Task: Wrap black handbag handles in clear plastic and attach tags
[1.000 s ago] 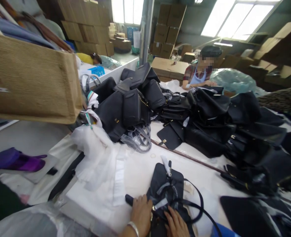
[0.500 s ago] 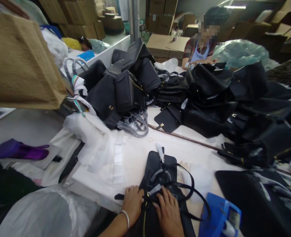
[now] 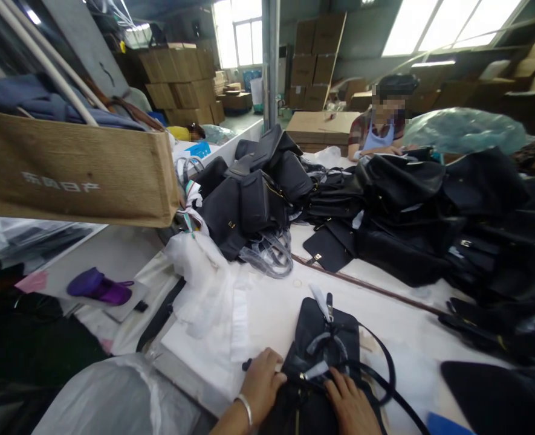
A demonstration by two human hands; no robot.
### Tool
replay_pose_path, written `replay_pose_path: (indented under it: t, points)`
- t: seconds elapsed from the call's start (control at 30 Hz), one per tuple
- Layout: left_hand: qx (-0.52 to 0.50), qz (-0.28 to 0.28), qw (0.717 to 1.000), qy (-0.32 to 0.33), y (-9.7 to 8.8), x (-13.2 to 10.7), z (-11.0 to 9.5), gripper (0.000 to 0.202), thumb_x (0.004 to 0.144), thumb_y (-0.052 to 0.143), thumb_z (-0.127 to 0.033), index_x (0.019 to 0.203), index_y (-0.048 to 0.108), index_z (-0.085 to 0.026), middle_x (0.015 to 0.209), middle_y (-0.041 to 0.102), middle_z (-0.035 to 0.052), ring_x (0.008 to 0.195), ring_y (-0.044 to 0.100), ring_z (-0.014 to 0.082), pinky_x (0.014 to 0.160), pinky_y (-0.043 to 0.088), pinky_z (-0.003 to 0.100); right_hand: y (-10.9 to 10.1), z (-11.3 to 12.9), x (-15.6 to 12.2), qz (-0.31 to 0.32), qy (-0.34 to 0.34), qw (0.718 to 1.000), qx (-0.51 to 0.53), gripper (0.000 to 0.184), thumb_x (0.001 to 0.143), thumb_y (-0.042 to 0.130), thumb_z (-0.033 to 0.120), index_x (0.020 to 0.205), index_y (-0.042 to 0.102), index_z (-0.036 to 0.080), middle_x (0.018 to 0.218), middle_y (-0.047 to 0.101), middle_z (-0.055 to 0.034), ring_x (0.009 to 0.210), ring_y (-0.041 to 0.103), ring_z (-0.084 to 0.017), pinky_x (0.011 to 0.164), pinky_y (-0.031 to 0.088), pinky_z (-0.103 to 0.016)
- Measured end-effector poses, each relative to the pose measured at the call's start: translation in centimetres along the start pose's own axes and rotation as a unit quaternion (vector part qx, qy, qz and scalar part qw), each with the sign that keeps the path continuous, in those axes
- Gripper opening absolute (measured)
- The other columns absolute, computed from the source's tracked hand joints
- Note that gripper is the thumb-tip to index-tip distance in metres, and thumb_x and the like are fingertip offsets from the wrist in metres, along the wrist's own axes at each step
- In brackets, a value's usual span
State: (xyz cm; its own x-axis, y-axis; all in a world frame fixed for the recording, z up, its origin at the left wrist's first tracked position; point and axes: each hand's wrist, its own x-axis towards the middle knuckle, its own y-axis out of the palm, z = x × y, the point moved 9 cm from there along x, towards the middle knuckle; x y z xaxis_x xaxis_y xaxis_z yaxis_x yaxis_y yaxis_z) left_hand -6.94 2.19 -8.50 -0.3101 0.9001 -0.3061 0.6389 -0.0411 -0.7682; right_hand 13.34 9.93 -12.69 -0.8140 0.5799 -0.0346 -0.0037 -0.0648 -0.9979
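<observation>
A black bag (image 3: 325, 323) lies on the white table in front of me, with a gold zip, thin straps and a white-wrapped zip pull. My left hand (image 3: 262, 383), a pale bangle at its wrist, is curled around the bag's left edge, thumb and fingers closing on the material. On the bag's right side rests my right hand (image 3: 352, 402), fingers stretched over the black surface, below a small white wrapped piece (image 3: 316, 370). The lower part of the bag runs out of the picture.
Black bags (image 3: 267, 199) are heaped across the table's far side. A person (image 3: 378, 133) works behind them. Left are a tan sack bag (image 3: 131, 175), a purple case (image 3: 99, 287) and white plastic wrap (image 3: 206, 284). A blue object (image 3: 448, 424) shows at lower right.
The camera has tilted up and turned left, so the scene sits lower and further right. Both hands stay on the bag, in nearly the same places.
</observation>
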Motion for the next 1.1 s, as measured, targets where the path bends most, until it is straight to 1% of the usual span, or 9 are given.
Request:
replay_pose_path:
  t: [0.1, 0.23, 0.4, 0.57, 0.7, 0.83, 0.9, 1.03, 1.1]
  points:
    - [-0.003, -0.118, 0.988, -0.100, -4.0, -0.3, 5.7, 0.024, 0.093, 0.033, -0.025, 0.103, 0.055, -0.021, 0.103, 0.060, 0.0058, 0.098, 0.058, 0.0180, 0.087, 0.043, 0.027, 0.1, -0.7, 0.5, 0.019, -0.007, 1.000, -0.021, 0.060, 0.066, 0.039, -0.007, 0.108, 0.067, 0.026, 0.127, 0.062, -0.0063, 0.105, 0.061, -0.031, 0.074, 0.046, -0.038]
    - [0.021, -0.153, 0.967, -0.203, -5.9, 0.0, 11.9, 0.022, 0.092, 0.038, -0.029, 0.102, 0.051, -0.016, 0.104, 0.058, 0.0113, 0.097, 0.058, 0.0229, 0.082, 0.043, 0.032, 0.0, -0.9, 0.7, 0.031, -0.036, 0.998, -0.046, 0.060, 0.067, 0.037, -0.007, 0.109, 0.066, 0.024, 0.128, 0.061, -0.0047, 0.102, 0.062, -0.030, 0.070, 0.049, -0.037]
    - [0.023, -0.124, 0.965, -0.231, -5.3, 2.4, 13.5, 0.006, 0.085, 0.052, -0.025, 0.086, 0.054, -0.020, 0.093, 0.060, 0.0040, 0.081, 0.059, 0.0182, 0.070, 0.039, 0.028, -1.9, 0.0, 1.8, 0.008, -0.047, 0.998, -0.042, 0.047, 0.070, 0.043, 0.001, 0.106, 0.067, 0.019, 0.120, 0.066, -0.0114, 0.095, 0.065, -0.032, 0.065, 0.050, -0.038]
    - [-0.013, -0.089, 0.967, -0.238, -6.2, 3.2, 14.4, 0.023, 0.088, 0.045, -0.027, 0.066, 0.051, -0.021, 0.069, 0.060, 0.0005, 0.068, 0.056, 0.0162, 0.061, 0.032, 0.026, -8.9, 2.9, 6.7, -0.013, -0.021, 0.989, 0.147, 0.030, 0.087, 0.049, 0.025, 0.116, 0.058, 0.023, 0.116, 0.066, -0.0105, 0.102, 0.062, -0.028, 0.081, 0.048, -0.037]
    - [-0.062, -0.044, 0.972, -0.222, -7.4, 2.9, 15.0, 0.037, 0.090, 0.038, -0.029, 0.055, 0.049, -0.021, 0.051, 0.054, -0.0015, 0.057, 0.054, 0.0154, 0.059, 0.031, 0.027, -10.7, 5.7, 10.9, 0.071, 0.082, 0.932, 0.346, 0.025, 0.096, 0.038, 0.031, 0.085, 0.058, 0.023, 0.081, 0.067, -0.0019, 0.073, 0.064, -0.017, 0.066, 0.043, -0.026]
    - [-0.126, -0.020, 0.971, -0.203, -8.7, 2.5, 14.8, 0.040, 0.088, 0.040, -0.035, 0.052, 0.046, -0.022, 0.042, 0.048, -0.0038, 0.050, 0.050, 0.0145, 0.058, 0.031, 0.027, -8.1, 9.0, 13.4, 0.122, 0.133, 0.877, 0.445, 0.029, 0.091, 0.046, 0.039, 0.070, 0.055, 0.021, 0.063, 0.062, 0.0013, 0.062, 0.060, -0.016, 0.059, 0.037, -0.025]
    - [-0.172, -0.011, 0.965, -0.195, -8.8, 2.4, 14.2, 0.040, 0.088, 0.039, -0.043, 0.055, 0.047, -0.022, 0.040, 0.045, -0.0053, 0.047, 0.046, 0.0136, 0.056, 0.031, 0.026, -6.2, 10.6, 14.1, 0.130, 0.150, 0.843, 0.500, 0.030, 0.091, 0.045, 0.043, 0.073, 0.056, 0.021, 0.062, 0.062, 0.0015, 0.061, 0.059, -0.016, 0.059, 0.038, -0.025]
    - [-0.278, 0.032, 0.942, -0.184, -7.2, 2.1, 11.9, 0.044, 0.084, 0.035, -0.057, 0.068, 0.052, -0.020, 0.040, 0.041, -0.0085, 0.037, 0.034, 0.0104, 0.044, 0.025, 0.024, -3.8, 13.5, 15.3, 0.106, 0.179, 0.751, 0.627, 0.039, 0.084, 0.050, 0.053, 0.106, 0.053, 0.020, 0.081, 0.063, -0.0013, 0.067, 0.058, -0.016, 0.058, 0.041, -0.025]
    - [-0.319, 0.057, 0.929, -0.176, -6.1, 1.9, 10.3, 0.046, 0.082, 0.037, -0.061, 0.069, 0.052, -0.020, 0.040, 0.041, -0.0089, 0.035, 0.030, 0.0089, 0.041, 0.022, 0.023, -2.9, 14.5, 15.7, 0.109, 0.191, 0.701, 0.679, 0.044, 0.080, 0.051, 0.057, 0.101, 0.053, 0.019, 0.080, 0.061, -0.0012, 0.065, 0.056, -0.016, 0.056, 0.040, -0.025]
